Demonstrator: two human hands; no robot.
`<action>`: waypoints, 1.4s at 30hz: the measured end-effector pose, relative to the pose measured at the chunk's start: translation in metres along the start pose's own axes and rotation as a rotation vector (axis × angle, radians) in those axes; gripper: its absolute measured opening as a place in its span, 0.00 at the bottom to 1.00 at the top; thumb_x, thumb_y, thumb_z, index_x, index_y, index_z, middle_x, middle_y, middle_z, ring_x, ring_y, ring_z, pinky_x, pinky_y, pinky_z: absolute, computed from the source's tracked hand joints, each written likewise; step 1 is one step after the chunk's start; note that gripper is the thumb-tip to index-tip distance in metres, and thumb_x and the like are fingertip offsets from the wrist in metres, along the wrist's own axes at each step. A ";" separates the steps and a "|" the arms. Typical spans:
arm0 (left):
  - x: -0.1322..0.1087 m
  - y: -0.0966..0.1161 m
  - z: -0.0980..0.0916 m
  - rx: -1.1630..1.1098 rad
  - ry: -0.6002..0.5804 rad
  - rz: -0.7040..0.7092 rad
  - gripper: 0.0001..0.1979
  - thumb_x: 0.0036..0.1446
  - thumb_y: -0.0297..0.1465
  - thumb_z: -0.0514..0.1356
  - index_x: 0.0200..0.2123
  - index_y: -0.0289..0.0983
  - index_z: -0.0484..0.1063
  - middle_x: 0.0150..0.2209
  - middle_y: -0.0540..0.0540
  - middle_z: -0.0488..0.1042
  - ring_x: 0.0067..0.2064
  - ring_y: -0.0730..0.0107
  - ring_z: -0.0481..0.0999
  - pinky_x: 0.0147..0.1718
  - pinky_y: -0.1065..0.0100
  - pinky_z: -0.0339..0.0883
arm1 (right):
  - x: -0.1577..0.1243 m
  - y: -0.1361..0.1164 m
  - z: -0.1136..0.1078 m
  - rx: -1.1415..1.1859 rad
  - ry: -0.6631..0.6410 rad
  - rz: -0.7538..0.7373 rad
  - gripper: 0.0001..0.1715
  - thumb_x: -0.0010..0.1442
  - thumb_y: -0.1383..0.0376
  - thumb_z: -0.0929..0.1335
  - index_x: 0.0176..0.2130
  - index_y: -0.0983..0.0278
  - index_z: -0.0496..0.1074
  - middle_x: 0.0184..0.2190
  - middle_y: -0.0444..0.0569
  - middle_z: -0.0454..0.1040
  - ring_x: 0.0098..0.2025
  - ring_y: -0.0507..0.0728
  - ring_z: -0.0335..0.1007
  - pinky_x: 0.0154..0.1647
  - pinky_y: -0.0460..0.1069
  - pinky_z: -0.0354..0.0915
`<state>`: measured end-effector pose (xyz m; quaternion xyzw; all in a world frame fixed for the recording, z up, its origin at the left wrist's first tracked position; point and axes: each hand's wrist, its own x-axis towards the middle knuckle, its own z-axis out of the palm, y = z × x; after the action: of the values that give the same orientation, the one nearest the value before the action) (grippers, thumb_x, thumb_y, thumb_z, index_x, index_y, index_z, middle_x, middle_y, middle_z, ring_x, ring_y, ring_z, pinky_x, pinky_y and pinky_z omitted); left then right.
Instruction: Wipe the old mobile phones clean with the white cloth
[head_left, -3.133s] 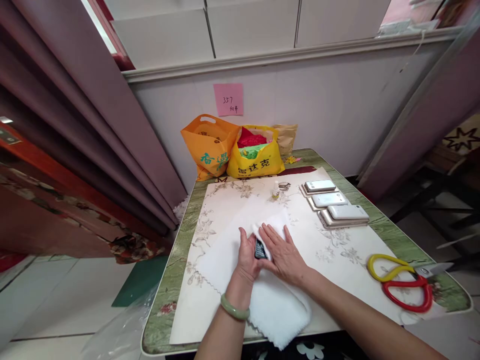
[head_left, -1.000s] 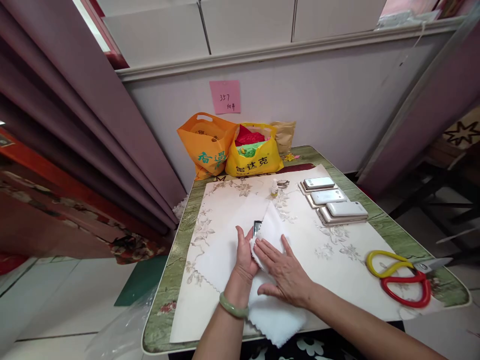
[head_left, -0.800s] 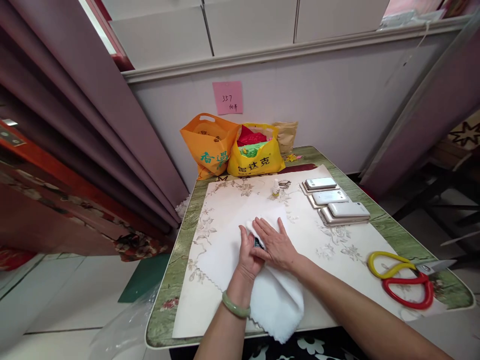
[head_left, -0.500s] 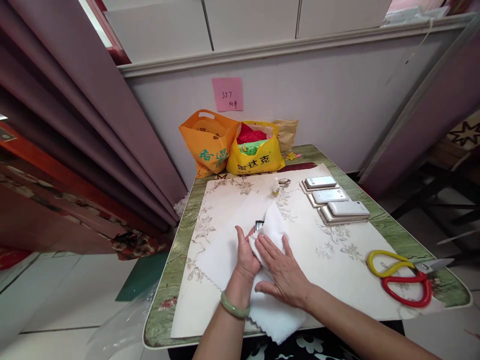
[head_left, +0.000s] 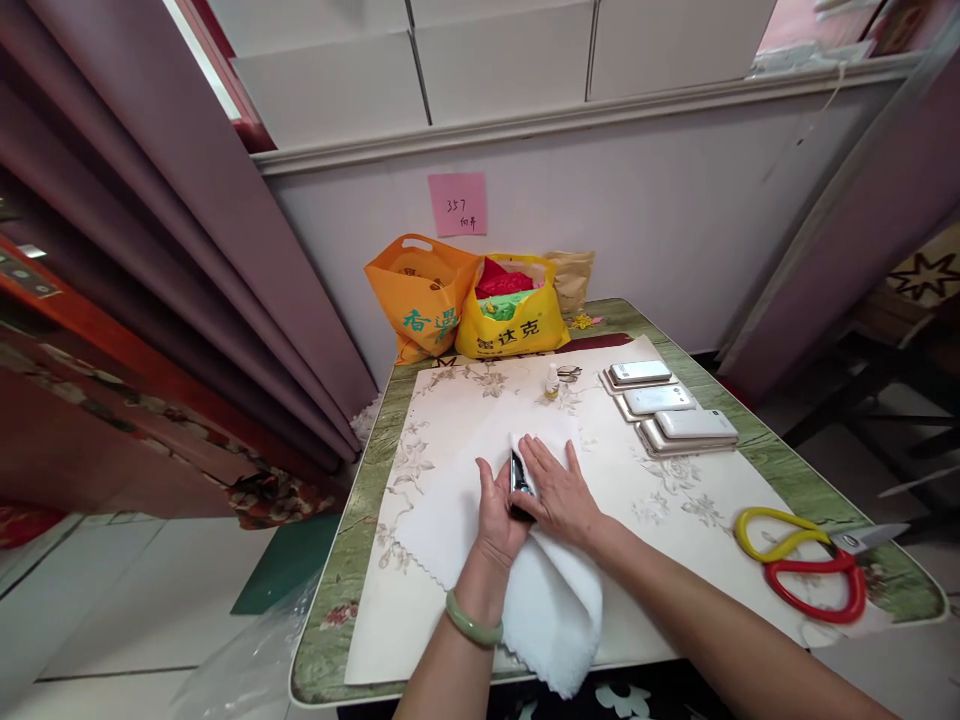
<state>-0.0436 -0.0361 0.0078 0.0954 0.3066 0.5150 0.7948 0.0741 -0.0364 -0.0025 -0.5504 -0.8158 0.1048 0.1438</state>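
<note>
A dark, glossy phone [head_left: 517,478] rests in my left hand [head_left: 499,512], which has a green bangle at its wrist. The fingers are behind the phone, and the thumb stands up on its left side. My right hand [head_left: 559,492] lies over a white cloth [head_left: 551,615] and presses it against the phone's right side. That hand's thumb reaches across the phone's lower part. The cloth hangs down toward the table's front edge, and its folds hide part of the phone. Another white cloth [head_left: 435,525] lies flat beneath my hands.
Stacked phones [head_left: 660,400] lie at the right. Near the right corner are large scissors [head_left: 802,560] with yellow and red handles. A small bottle [head_left: 552,382] stands by a pair of glasses [head_left: 570,374]. An orange bag [head_left: 424,295] and a yellow bag [head_left: 514,325] stand at the back.
My right hand has drawn the cloth back off the phone's face, so more of the dark phone shows. The cloth's top corner no longer sticks up past my fingers. The view has tilted up slightly.
</note>
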 end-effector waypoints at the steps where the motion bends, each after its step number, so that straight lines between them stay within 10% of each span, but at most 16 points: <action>1: 0.000 0.000 -0.001 0.002 0.011 0.006 0.33 0.57 0.56 0.50 0.53 0.37 0.71 0.51 0.39 0.75 0.55 0.56 0.72 0.55 0.58 0.64 | -0.008 -0.001 0.000 -0.011 0.013 -0.034 0.42 0.67 0.45 0.52 0.69 0.64 0.37 0.69 0.55 0.42 0.70 0.63 0.37 0.65 0.70 0.29; 8: -0.001 0.002 -0.002 -0.007 0.065 -0.048 0.36 0.54 0.58 0.51 0.52 0.35 0.70 0.41 0.38 0.79 0.47 0.54 0.78 0.52 0.54 0.67 | -0.072 -0.020 0.000 0.012 0.025 -0.271 0.51 0.62 0.40 0.55 0.70 0.65 0.34 0.69 0.56 0.43 0.69 0.66 0.40 0.65 0.70 0.21; 12: 0.002 0.000 0.000 -0.009 0.159 -0.013 0.34 0.54 0.57 0.53 0.49 0.35 0.71 0.41 0.39 0.79 0.47 0.55 0.77 0.52 0.55 0.67 | -0.043 -0.014 -0.001 0.032 -0.019 -0.211 0.43 0.66 0.44 0.53 0.69 0.61 0.35 0.69 0.53 0.42 0.69 0.64 0.40 0.64 0.71 0.22; 18: 0.002 -0.004 0.000 0.018 -0.036 0.050 0.31 0.58 0.54 0.50 0.53 0.38 0.70 0.53 0.39 0.73 0.55 0.56 0.72 0.56 0.60 0.63 | 0.004 0.000 -0.003 0.029 -0.026 -0.014 0.41 0.67 0.45 0.51 0.69 0.63 0.37 0.69 0.53 0.42 0.70 0.63 0.38 0.64 0.72 0.28; 27: 0.000 0.001 -0.002 0.020 0.114 -0.040 0.36 0.54 0.58 0.52 0.51 0.35 0.71 0.40 0.39 0.79 0.46 0.54 0.78 0.51 0.53 0.68 | -0.070 -0.017 -0.001 0.009 0.053 -0.278 0.53 0.61 0.38 0.55 0.69 0.66 0.35 0.69 0.57 0.43 0.69 0.65 0.40 0.65 0.69 0.19; 36: 0.007 -0.006 -0.005 -0.009 0.034 0.067 0.28 0.57 0.53 0.54 0.50 0.38 0.72 0.52 0.42 0.75 0.55 0.59 0.73 0.55 0.61 0.65 | 0.001 -0.003 0.003 0.103 0.030 -0.062 0.39 0.67 0.46 0.53 0.69 0.60 0.41 0.69 0.52 0.45 0.69 0.63 0.41 0.64 0.71 0.25; 42: 0.010 -0.006 -0.009 -0.037 -0.016 0.086 0.21 0.63 0.44 0.53 0.49 0.35 0.73 0.48 0.41 0.77 0.53 0.62 0.73 0.56 0.64 0.63 | 0.007 0.016 0.013 0.292 0.264 0.111 0.31 0.67 0.50 0.56 0.64 0.61 0.58 0.60 0.54 0.66 0.61 0.60 0.60 0.65 0.62 0.44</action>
<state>-0.0417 -0.0315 -0.0059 0.0977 0.2863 0.5535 0.7760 0.0808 -0.0246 -0.0188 -0.5767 -0.7344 0.1565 0.3218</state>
